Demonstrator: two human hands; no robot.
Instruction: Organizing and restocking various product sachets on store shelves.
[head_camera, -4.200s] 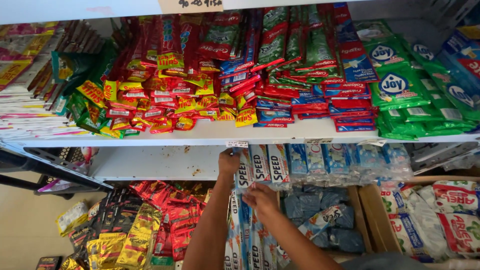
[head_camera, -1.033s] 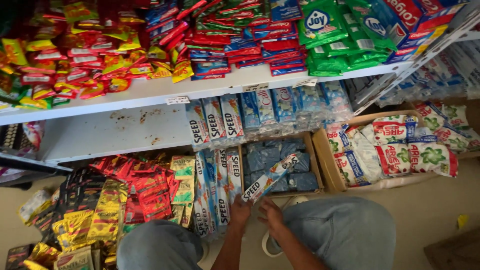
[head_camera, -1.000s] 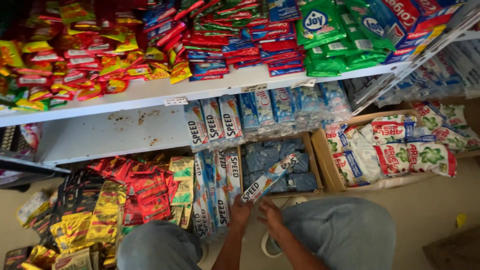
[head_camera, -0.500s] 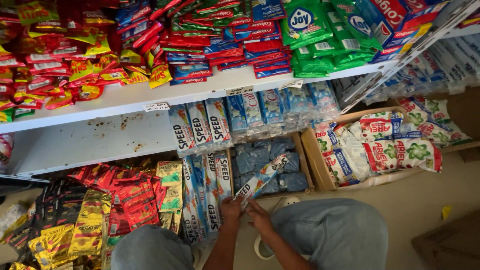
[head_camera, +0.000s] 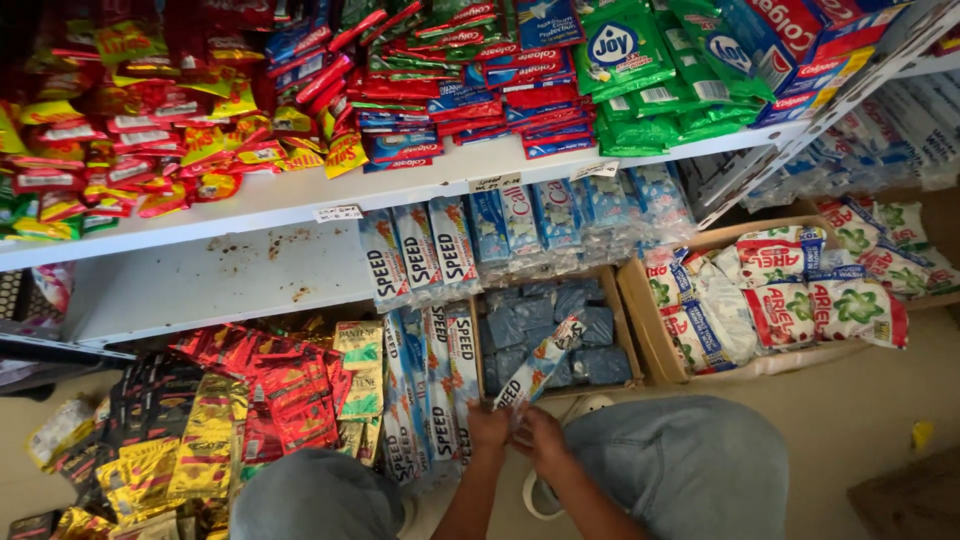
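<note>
A: what's each hand got?
B: left hand (head_camera: 488, 428) and right hand (head_camera: 538, 436) both pinch shut on the bottom end of a sachet strip (head_camera: 540, 363), which slants up over the cardboard box (head_camera: 627, 318)'s front edge.

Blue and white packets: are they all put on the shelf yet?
Many blue and white packets already sit in rows on the white shelf. The left hand and right hand hold one packet strip over the cardboard box, which has dark blue packets inside.
</note>
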